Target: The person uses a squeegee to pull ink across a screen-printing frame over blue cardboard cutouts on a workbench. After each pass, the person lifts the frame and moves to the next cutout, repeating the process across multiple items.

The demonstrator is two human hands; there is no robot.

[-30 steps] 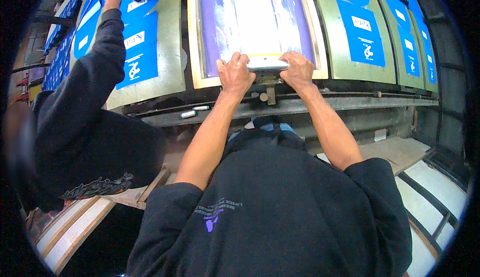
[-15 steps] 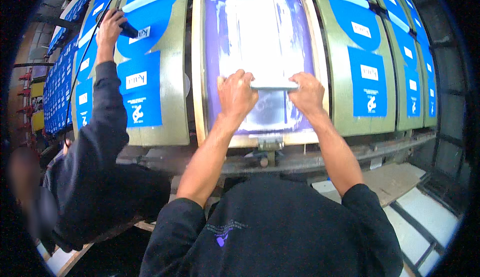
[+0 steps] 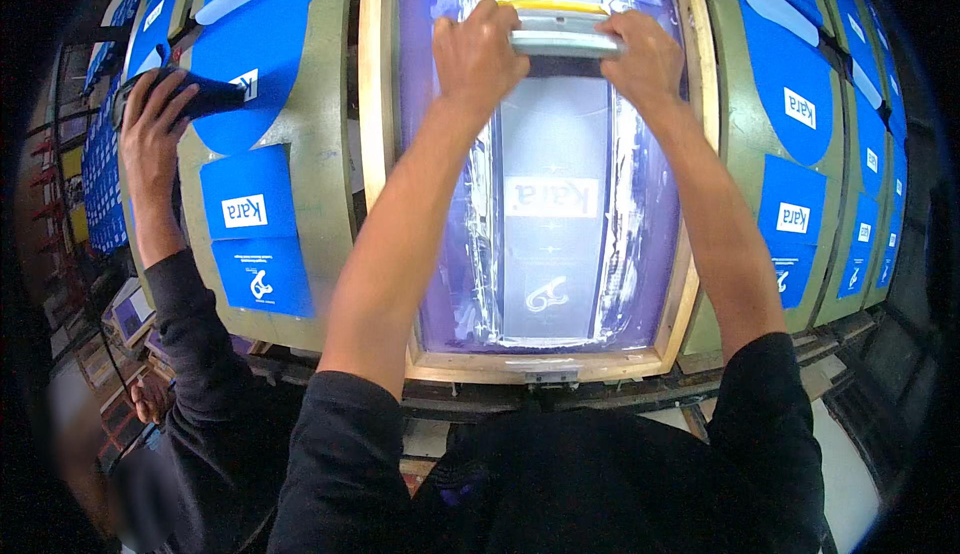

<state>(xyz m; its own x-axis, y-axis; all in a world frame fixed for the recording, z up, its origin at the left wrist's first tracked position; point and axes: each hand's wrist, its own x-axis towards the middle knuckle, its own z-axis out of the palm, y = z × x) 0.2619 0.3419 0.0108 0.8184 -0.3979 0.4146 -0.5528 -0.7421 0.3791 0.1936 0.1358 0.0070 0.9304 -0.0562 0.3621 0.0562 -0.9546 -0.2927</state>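
A wood-framed printing screen with purple mesh lies in front of me. White ink streaks both sides of its middle panel, where a pale design shows through. My left hand and my right hand are closed round opposite ends of a squeegee with a metallic holder. It lies crosswise over the far part of the screen. A yellow strip shows just beyond it. The squeegee's lower edge is dark, and its contact with the mesh is hard to make out.
Boards with blue printed fabric pieces line both sides of the screen. At left, a co-worker's hand holds a black handheld blower-like tool over the fabric. A rail runs under the near frame edge.
My hands and the squeegee have moved away from me, from the near end to the far part. The panel behind now shows less white. The co-worker's tool has shifted; my view has too.
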